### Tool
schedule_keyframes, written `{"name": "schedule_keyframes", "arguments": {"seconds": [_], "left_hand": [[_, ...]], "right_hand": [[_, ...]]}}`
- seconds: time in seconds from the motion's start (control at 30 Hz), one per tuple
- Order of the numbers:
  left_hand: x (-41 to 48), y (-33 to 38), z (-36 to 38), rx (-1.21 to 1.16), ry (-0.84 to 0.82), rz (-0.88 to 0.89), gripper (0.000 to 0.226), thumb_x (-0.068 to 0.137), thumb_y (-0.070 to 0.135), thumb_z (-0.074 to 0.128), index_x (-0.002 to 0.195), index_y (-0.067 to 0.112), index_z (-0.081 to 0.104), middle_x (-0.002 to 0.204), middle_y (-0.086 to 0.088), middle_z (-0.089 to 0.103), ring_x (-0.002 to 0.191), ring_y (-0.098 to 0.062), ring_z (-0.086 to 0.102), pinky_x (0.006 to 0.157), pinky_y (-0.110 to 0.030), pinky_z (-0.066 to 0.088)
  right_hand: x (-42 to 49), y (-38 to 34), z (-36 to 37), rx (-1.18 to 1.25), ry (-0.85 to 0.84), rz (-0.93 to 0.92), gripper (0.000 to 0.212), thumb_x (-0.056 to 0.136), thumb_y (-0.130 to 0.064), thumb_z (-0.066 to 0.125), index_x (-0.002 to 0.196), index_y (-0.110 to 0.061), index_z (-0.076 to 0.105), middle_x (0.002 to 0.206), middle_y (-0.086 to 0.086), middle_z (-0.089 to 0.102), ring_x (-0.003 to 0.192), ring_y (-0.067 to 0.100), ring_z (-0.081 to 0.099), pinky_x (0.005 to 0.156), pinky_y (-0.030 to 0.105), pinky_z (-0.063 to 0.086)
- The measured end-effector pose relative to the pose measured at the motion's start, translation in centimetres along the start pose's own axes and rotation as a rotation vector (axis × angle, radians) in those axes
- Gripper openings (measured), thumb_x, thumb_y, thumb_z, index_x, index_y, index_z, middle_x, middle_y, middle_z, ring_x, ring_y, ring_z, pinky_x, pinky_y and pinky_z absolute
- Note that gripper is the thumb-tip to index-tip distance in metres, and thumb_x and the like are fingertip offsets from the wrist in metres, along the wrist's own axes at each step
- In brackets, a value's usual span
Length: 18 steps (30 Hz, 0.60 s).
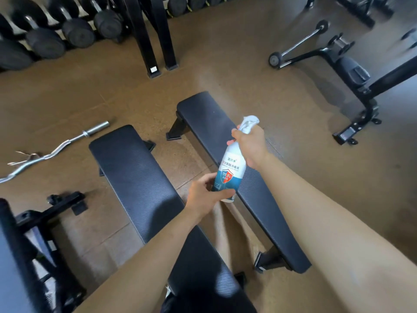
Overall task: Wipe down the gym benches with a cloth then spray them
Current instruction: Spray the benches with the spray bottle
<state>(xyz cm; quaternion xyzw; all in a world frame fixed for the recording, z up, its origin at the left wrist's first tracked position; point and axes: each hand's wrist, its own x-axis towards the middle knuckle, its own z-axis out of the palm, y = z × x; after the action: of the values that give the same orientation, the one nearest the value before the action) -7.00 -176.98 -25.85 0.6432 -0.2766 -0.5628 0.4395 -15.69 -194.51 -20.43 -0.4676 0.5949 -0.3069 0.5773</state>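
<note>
Right grip (250,146) wraps spray bottle (229,175) neck, arm outstretched; left grip (207,195) cups bottle base.

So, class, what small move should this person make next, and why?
Probably squeeze the trigger: the right hand grips the spray bottle at its neck with the cloth, the left hand steadies its base, and it points along the right bench.
</note>
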Motion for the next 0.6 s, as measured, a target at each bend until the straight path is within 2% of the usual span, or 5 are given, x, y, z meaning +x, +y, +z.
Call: {"name": "schedule_keyframes", "arguments": {"seconds": [0.13,0.23,0.33,0.4,0.6], "left_hand": [[-4.3,-1.2,4.6,0.102,-0.013,-0.004,0.049,0.069,0.028,0.095,0.111,0.019,0.071,0.1,0.012,0.076,0.093,-0.002,0.072,0.087,-0.033,0.062],[-8.6,-2.7,9.2,0.091,-0.004,-0.06,0.067,0.058,0.042,0.096,0.116,0.023,0.069,0.108,0.008,0.072,0.096,-0.004,0.072,0.089,-0.034,0.062],[-13.4,-4.9,13.9,0.155,0.039,-0.014,0.067,0.056,0.043,0.094,0.115,0.023,0.072,0.111,0.006,0.073,0.096,0.001,0.069,0.09,-0.027,0.058],[-16.9,-6.1,17.4,0.175,0.058,-0.014,0.064,0.052,0.047,0.094,0.11,0.027,0.073,0.108,0.007,0.075,0.102,-0.009,0.07,0.093,-0.032,0.058],[-26.1,-10.6,28.1,0.212,-0.001,-0.063,0.066,0.056,0.051,0.095,0.113,0.027,0.072,0.109,0.004,0.075,0.106,-0.02,0.07,0.094,-0.044,0.06]], "right_hand": [[-4.3,1.8,-5.8,0.089,-0.031,0.004,0.018,0.095,0.001,0.065,0.094,-0.014,0.056,0.094,0.007,0.064,0.062,0.027,0.071,0.059,0.033,0.058],[-7.7,4.0,-10.7,0.126,-0.022,0.008,0.016,0.094,0.0,0.066,0.095,-0.013,0.057,0.098,0.01,0.065,0.067,0.029,0.07,0.056,0.032,0.059],[-11.5,7.2,-16.3,0.064,0.012,0.034,0.018,0.093,-0.012,0.069,0.105,-0.013,0.056,0.098,0.014,0.069,0.069,0.027,0.076,0.069,0.045,0.063],[-14.4,9.0,-20.2,0.055,0.019,0.048,0.021,0.094,-0.013,0.068,0.111,-0.008,0.057,0.096,0.013,0.07,0.068,0.026,0.077,0.073,0.049,0.064],[-23.3,13.1,-32.0,0.104,0.031,0.085,0.017,0.093,-0.009,0.07,0.106,-0.01,0.06,0.099,0.006,0.07,0.064,0.02,0.076,0.054,0.028,0.058]]}}
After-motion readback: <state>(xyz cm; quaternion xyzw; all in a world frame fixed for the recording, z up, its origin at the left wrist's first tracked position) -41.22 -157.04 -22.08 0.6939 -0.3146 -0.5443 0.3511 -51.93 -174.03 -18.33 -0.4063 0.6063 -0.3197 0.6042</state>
